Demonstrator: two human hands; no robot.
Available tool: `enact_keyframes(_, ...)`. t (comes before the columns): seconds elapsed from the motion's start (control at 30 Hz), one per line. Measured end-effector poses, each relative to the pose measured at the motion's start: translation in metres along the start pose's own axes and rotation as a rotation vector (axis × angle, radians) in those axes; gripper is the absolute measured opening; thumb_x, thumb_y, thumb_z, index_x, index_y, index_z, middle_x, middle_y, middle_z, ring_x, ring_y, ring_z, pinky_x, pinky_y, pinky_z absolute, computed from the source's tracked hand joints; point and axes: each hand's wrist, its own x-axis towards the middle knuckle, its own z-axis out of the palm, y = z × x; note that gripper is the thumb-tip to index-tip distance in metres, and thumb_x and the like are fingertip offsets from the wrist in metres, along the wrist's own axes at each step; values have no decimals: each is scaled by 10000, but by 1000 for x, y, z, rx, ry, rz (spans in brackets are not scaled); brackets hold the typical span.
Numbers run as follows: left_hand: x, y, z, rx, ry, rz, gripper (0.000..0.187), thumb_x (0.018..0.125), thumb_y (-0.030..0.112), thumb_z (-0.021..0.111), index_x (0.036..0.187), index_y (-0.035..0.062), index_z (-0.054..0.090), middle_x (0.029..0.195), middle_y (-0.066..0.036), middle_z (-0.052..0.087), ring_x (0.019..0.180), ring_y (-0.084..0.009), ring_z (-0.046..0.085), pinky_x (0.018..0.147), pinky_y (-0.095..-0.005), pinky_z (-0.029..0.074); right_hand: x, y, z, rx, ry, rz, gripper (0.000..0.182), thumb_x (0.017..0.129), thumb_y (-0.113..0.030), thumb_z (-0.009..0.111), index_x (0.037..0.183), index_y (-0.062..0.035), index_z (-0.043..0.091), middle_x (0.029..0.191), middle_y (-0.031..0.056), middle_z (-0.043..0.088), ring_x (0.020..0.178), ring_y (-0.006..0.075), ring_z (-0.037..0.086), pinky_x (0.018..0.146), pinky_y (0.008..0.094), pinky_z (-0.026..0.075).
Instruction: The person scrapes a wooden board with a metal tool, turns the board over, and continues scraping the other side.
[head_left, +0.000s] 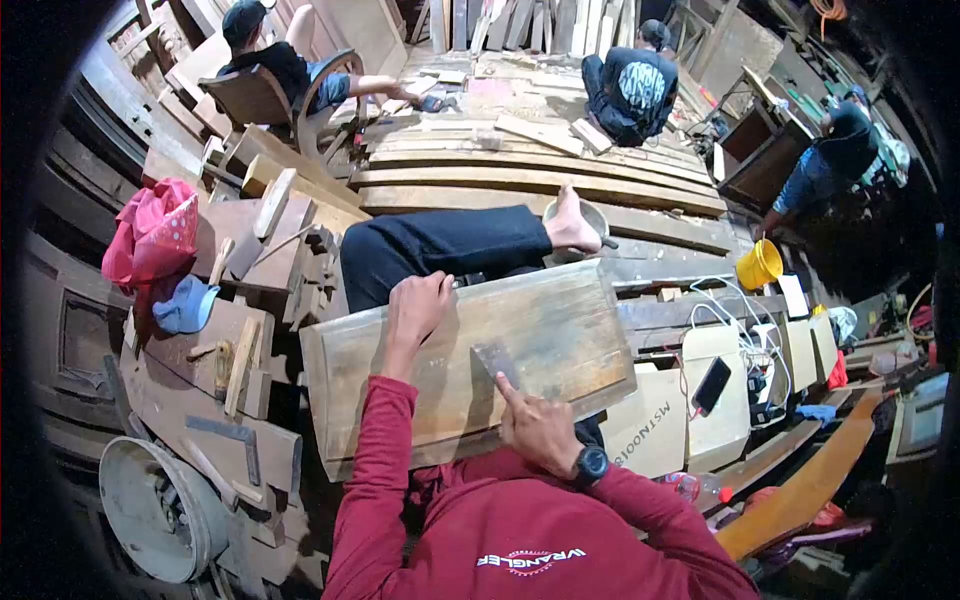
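Observation:
Across my lap lies a wooden panel (pixel 450 390) with a raised, bevelled field and darker patches. My left hand (pixel 420 308) is closed at its far edge, fingers curled over the rim; a small shiny bit shows beside the fingertips, too small to name. My right hand (pixel 542 432) is on the panel's near right part, holding a thin flat scraper blade (pixel 492 364). The index finger is stretched along the blade, and the other fingers are folded under. The blade lies against the panel's face, its far end pointing away and left.
On the left bench are a metal square (pixel 228 440), a chisel (pixel 221 370), a blue cloth (pixel 186 304) and a pink bag (pixel 152 232). A bucket (pixel 160 508) stands below. At right lie a phone (pixel 711 387), cables and a yellow bucket (pixel 760 264). Three people sit or bend farther off.

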Motion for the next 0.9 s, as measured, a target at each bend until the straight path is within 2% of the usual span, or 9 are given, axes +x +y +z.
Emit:
enact_keyframes(0.17, 2, -2, -5, 38, -59, -10, 435, 1007, 396, 538, 848, 61, 765, 778, -219, 707, 754, -406, 699, 726, -521, 553, 12, -10, -2, 11, -7, 14, 544, 879, -222, 601, 1411, -108, 594, 701, 137, 694, 542, 297, 671, 490, 429, 520)
enact_keyframes(0.2, 3, -3, -6, 48, -63, -6, 456, 1009, 414, 528, 865, 64, 782, 798, -227, 711, 772, -407, 704, 739, -523, 555, 7, -9, -1, 7, 53, -8, 553, 876, -217, 605, 1417, -105, 588, 688, 138, 685, 526, 299, 659, 480, 426, 514)
enact_keyframes(0.3, 2, -6, -7, 48, -110, -44, 447, 1025, 442, 509, 942, 95, 777, 860, -223, 714, 821, -419, 702, 754, -524, 553, -13, -4, -11, 6, -50, 26, 547, 880, -210, 605, 1419, -112, 589, 670, 128, 673, 503, 298, 639, 474, 427, 510)
enact_keyframes(0.33, 0, -7, -6, 47, -97, -45, 453, 1026, 445, 502, 938, 95, 776, 857, -222, 714, 819, -420, 701, 753, -526, 554, -15, 2, -1, -2, 91, -36, 553, 893, -205, 606, 1438, -120, 572, 632, 113, 653, 480, 291, 619, 469, 430, 500)
enact_keyframes(0.47, 5, -8, -6, 74, -95, -25, 466, 1031, 424, 487, 905, 76, 771, 848, -231, 715, 818, -422, 704, 763, -524, 559, 29, 13, 20, -56, 172, -27, 575, 906, -204, 601, 1472, -128, 533, 592, 113, 636, 475, 290, 620, 463, 447, 491)
enact_keyframes(0.7, 8, -12, 2, 102, -88, -11, 476, 1040, 382, 462, 865, 55, 761, 826, -236, 710, 811, -417, 704, 778, -509, 556, 2, 2, 4, -55, 10, 14, 589, 888, -200, 602, 1472, -149, 542, 612, 122, 649, 468, 291, 623, 451, 447, 492)
enact_keyframes(0.73, 8, -16, 7, 107, -88, 8, 473, 1039, 377, 462, 865, 54, 760, 825, -237, 709, 806, -415, 704, 778, -510, 554, 11, 2, 6, -44, 120, -13, 570, 885, -209, 605, 1450, -150, 566, 600, 121, 642, 453, 291, 613, 446, 443, 486)
enact_keyframes(0.83, 3, -21, 11, 126, -97, 66, 475, 1037, 364, 464, 861, 32, 755, 822, -236, 708, 790, -402, 703, 789, -516, 541, 43, 6, 7, -64, 94, 38, 548, 877, -223, 616, 1420, -155, 597, 601, 120, 644, 456, 295, 611, 460, 436, 490)
enact_keyframes(0.9, -2, -25, 14, 106, -67, 69, 484, 1039, 363, 459, 865, 20, 753, 818, -231, 709, 788, -400, 704, 801, -510, 535, 37, 9, 7, -66, 133, -6, 529, 873, -238, 623, 1396, -160, 621, 602, 121, 648, 454, 288, 613, 458, 433, 489)
